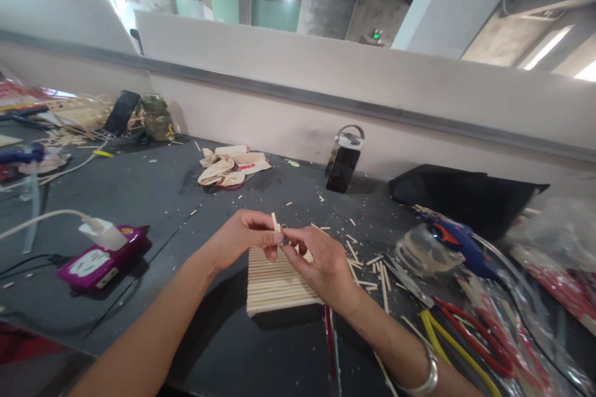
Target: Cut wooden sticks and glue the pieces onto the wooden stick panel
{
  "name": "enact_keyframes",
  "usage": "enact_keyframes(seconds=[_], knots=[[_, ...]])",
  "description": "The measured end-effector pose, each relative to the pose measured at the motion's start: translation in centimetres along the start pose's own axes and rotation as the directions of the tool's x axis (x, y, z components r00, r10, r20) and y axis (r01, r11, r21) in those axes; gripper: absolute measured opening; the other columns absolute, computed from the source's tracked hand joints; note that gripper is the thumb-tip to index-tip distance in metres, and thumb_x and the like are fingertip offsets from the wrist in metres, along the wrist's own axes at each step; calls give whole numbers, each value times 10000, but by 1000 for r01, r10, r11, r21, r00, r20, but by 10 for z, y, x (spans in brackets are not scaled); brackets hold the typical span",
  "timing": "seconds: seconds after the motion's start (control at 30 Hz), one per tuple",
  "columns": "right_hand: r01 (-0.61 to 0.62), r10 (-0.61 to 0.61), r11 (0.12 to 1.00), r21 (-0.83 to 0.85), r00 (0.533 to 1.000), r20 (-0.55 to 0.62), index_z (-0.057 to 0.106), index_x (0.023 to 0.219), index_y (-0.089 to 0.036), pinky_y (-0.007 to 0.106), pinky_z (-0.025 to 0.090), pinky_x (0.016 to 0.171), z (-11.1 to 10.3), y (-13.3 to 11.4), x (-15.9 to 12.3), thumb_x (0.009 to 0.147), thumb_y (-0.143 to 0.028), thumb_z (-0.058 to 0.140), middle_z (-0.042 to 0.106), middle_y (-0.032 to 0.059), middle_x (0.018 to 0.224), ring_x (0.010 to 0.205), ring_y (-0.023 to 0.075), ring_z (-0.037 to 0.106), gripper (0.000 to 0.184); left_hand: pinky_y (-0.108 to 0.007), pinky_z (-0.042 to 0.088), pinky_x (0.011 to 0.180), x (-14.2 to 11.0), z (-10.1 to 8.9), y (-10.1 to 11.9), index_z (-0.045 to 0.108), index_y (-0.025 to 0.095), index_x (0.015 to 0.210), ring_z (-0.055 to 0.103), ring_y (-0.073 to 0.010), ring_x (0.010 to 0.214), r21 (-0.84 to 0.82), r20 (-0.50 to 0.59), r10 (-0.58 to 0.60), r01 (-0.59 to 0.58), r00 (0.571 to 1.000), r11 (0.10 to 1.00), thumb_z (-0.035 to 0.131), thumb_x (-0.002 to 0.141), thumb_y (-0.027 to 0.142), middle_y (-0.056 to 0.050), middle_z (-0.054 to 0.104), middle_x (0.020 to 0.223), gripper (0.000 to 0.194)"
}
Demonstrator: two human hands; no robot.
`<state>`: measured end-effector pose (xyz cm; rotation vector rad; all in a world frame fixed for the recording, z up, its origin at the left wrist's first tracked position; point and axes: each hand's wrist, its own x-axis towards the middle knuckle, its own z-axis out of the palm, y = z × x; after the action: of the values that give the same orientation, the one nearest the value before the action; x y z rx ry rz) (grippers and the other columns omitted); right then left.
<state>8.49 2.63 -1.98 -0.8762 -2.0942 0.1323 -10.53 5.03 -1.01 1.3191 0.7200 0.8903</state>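
My left hand (256,236) pinches a short wooden stick (274,221) that points up between thumb and fingers. Close against it, my right hand (319,257) has its thumb and index finger pressed together at the lower end of the stick; whether anything separate sits between them is too small to tell. Both hands are over a flat panel of wooden sticks (279,288) laid side by side, partly covered by the right hand. Loose cut stick pieces (384,276) lie scattered to the right of the panel.
On the right are scissors (414,285), red and yellow handled pliers (479,335), a blue glue gun (460,242) and a black pouch (460,192). A phone (343,169) leans on a bottle behind. Purple power strip (107,260) stands left; crumpled cloth gloves (233,164) lie at the back.
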Motion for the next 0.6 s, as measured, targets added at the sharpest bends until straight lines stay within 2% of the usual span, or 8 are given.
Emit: enact_keyframes(seconds=[0.2,0.47,0.6], knots=[[-88,82,992,92,994,71,667,954,-182,236,447,617,-5,4,4,882,-234,588,647,0,717,626,119,577,119,-229,457,592,-2,-2,7,691,143,680,589,-107,539,97,-5,30,-29,1000,995,716,761,218,6,646,587,113],[-213,212,977,-4,968,138,675,907,-192,222,443,661,-11,16,11,884,-212,541,677,10,782,689,120,603,138,-252,446,597,-2,-5,4,682,152,693,579,-112,544,148,-40,45,-39,998,988,715,749,224,11,629,618,97],[-332,351,935,-127,919,180,676,847,-213,235,431,670,-21,32,16,858,-214,544,695,5,792,716,142,623,133,-254,427,605,-1,-8,3,676,154,691,575,-107,544,188,-73,50,-35,996,981,707,753,222,9,626,643,97]])
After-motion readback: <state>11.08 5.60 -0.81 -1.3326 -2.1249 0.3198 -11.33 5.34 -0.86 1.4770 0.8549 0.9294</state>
